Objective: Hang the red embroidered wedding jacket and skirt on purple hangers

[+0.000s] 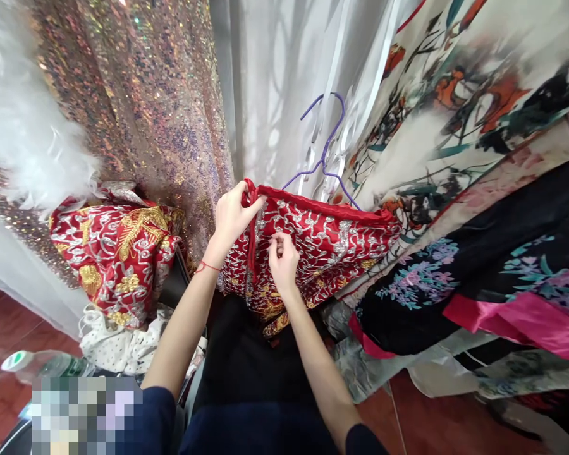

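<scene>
A red skirt (313,237) with silver and gold embroidery is spread in front of me, its plain red waistband running along the top. My left hand (239,212) pinches the left end of this waistband, where thin red ties (252,249) dangle. In front of the embroidered cloth, my right hand (283,258) has its fingers curled in; whatever lies between the fingertips is too small to make out. A purple hanger (323,161) rises behind the waistband, its hook uppermost and its lower part hidden by the skirt.
To the left, a matching red embroidered garment (123,253) lies bunched over white dotted cloth (118,344). Behind it hang a sequined cloth (146,95) and white feathers (38,126). Floral garments (422,278) fill the right side. A plastic bottle (47,364) stands at lower left.
</scene>
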A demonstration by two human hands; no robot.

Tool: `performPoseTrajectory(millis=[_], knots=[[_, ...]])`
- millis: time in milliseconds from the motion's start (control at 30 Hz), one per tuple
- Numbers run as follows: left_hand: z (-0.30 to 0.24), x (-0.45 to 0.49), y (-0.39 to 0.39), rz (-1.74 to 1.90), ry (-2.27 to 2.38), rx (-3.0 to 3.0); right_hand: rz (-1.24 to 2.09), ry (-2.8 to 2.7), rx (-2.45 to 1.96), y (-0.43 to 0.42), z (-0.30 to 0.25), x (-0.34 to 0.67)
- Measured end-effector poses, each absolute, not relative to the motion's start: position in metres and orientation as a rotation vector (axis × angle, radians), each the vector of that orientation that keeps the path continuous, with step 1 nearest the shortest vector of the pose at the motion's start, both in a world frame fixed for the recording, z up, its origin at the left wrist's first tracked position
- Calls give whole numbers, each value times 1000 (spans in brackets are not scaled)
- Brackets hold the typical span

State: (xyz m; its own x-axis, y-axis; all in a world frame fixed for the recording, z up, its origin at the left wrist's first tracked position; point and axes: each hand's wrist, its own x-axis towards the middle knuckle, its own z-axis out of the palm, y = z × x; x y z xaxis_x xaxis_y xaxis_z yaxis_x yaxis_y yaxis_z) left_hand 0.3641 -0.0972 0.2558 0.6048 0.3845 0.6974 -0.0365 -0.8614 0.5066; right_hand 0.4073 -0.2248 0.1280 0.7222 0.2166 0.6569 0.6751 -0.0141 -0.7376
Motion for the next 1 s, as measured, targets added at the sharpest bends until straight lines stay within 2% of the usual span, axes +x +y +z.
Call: performPoseTrajectory(millis=[100, 200, 467, 1000], knots=[[253, 362, -98, 1186, 282, 2384, 77, -551, -1421, -205, 90, 391], [252, 362, -93, 1165, 247, 2395, 281, -489, -1433, -190, 72, 377], [249, 360, -86, 1111, 134, 2389, 170, -353, -1530, -179, 75, 375], [244, 352, -101, 1202, 221, 2379, 256, -247, -1229, -185, 90, 351]])
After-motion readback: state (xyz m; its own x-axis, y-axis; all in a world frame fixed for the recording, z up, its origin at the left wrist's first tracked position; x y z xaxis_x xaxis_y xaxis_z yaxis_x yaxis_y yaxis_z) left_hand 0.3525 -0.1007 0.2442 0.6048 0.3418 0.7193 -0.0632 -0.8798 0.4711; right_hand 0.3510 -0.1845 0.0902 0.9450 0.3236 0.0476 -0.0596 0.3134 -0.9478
